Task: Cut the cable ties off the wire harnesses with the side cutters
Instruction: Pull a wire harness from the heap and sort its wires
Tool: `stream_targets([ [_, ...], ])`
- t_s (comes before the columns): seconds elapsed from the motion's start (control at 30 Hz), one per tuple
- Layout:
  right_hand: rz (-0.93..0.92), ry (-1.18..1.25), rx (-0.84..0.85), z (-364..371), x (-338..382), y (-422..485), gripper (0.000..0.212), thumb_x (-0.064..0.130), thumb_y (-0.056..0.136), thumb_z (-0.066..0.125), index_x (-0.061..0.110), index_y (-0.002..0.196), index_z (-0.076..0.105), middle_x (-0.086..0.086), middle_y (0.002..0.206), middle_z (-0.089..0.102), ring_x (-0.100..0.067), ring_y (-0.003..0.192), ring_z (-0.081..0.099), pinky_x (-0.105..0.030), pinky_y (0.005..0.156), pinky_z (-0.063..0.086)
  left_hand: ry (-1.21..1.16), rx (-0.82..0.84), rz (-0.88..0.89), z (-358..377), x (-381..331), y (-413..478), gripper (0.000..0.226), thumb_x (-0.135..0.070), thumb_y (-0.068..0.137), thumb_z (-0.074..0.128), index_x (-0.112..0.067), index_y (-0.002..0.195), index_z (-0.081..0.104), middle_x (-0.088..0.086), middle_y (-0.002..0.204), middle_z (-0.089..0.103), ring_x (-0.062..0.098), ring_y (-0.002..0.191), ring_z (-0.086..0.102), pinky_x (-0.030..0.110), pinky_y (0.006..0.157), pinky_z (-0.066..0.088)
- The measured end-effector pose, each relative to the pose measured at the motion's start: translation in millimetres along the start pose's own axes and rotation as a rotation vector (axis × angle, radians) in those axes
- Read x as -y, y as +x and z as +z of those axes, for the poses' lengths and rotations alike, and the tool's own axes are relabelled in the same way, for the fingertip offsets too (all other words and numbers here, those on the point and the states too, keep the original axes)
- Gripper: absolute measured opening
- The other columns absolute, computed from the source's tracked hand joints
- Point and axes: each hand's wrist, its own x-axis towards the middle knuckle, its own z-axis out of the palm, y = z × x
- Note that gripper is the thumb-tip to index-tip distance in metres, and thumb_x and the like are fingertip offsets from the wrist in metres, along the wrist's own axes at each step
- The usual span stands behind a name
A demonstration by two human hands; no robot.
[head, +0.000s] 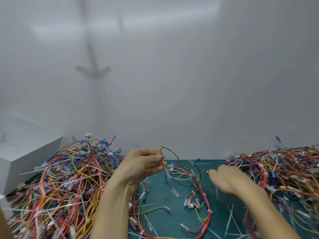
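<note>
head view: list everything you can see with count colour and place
tangled pile of multicoloured wire harnesses: one, red, yellow, blue, left
second multicoloured harness pile: one, right
loose wire harness: one, red, yellow, black, mid-mat, top lifted
cut white cable-tie strips: many, scattered on mat
green cutting mat: one, centre
white cardboard box: one, far left
left hand: pinches the loose harness's wires
right hand: blurred, over mat

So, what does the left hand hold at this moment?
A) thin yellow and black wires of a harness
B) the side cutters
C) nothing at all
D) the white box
A: the left hand pinches the thin wires of a harness between thumb and fingers, and the rest of it trails down onto the green mat; no cutters show in that hand.
</note>
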Motion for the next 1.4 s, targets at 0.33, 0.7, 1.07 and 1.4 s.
stream_targets([
  [0.33,-0.357,0.761,0.146,-55.6,24.8,-46.0,0.031,0.034,0.104,0.038,0.015,0.112,0.062,-0.006,0.092,0.055,-0.015,0.073,0.056,-0.028,0.064,0.054,-0.061,-0.083,0.019,4.8,3.4,4.1,0.008,0.009,0.092,0.057,0.008,0.094,0.065,0.016,0.086,0.070,0.021,0.077,0.069,0.023,0.065,0.061],
  [0.7,-0.439,0.574,0.322,-43.3,53.0,-64.4,0.029,0.039,0.100,0.038,0.020,0.090,0.058,-0.006,0.094,0.060,-0.016,0.070,0.065,-0.041,0.079,0.060,-0.099,-0.132,0.052,3.1,2.1,4.4,0.010,0.012,0.092,0.055,0.008,0.089,0.064,0.020,0.084,0.068,0.022,0.073,0.069,0.021,0.059,0.059],
  [1.07,-0.426,0.593,0.293,-43.0,51.5,-61.3,0.035,0.036,0.101,0.038,0.011,0.100,0.062,-0.009,0.086,0.059,-0.019,0.062,0.063,-0.043,0.073,0.060,-0.042,-0.117,0.065,3.5,5.1,7.4,0.008,0.011,0.091,0.057,0.011,0.096,0.063,0.023,0.091,0.067,0.024,0.077,0.067,0.020,0.060,0.059],
  [1.4,-0.483,0.596,0.244,-43.1,50.1,-59.8,0.030,0.028,0.099,0.040,0.009,0.094,0.063,-0.006,0.075,0.056,-0.020,0.054,0.051,-0.035,0.055,0.046,0.005,-0.114,0.073,3.7,6.3,8.9,0.008,0.010,0.090,0.059,0.010,0.096,0.065,0.019,0.086,0.070,0.018,0.070,0.070,0.020,0.060,0.058],
])
